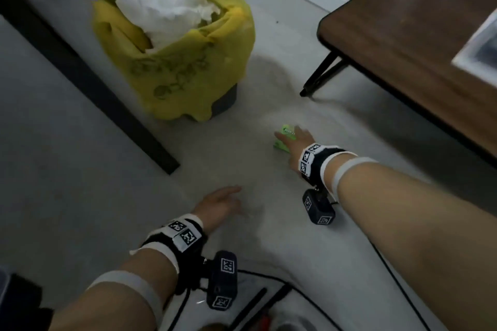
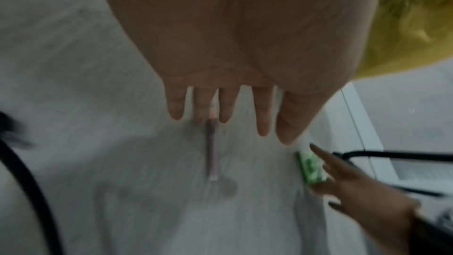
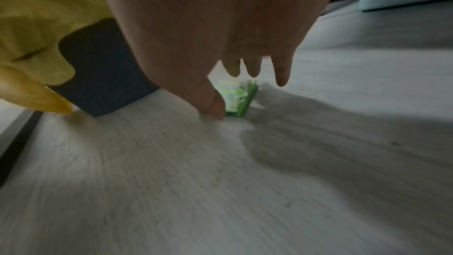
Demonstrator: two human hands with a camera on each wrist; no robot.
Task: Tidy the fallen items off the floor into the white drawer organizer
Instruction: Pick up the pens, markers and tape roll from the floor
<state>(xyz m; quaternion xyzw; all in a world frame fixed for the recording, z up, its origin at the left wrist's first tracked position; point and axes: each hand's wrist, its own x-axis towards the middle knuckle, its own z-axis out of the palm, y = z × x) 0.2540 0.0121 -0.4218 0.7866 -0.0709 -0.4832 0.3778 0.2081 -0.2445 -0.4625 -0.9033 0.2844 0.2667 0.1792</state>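
A small green packet (image 1: 284, 134) lies on the pale floor near the brown table. My right hand (image 1: 291, 140) is down over it, thumb beside its left edge and fingers hanging above its far side; in the right wrist view the packet (image 3: 239, 98) shows between thumb and fingers of that hand (image 3: 245, 92), with no clear pinch. My left hand (image 1: 228, 201) hovers low over the floor with straight, spread fingers. The left wrist view shows a thin pen (image 2: 212, 152) on the floor just below that hand (image 2: 220, 121), and the green packet (image 2: 310, 168) off to the right.
A bin lined with a yellow bag (image 1: 174, 62), stuffed with white paper, stands ahead. A black beam (image 1: 80, 75) runs along the left. The brown table (image 1: 416, 48) with a black leg (image 1: 322, 72) is at right. A white container with dark slender items (image 1: 250, 285) sits at the bottom edge.
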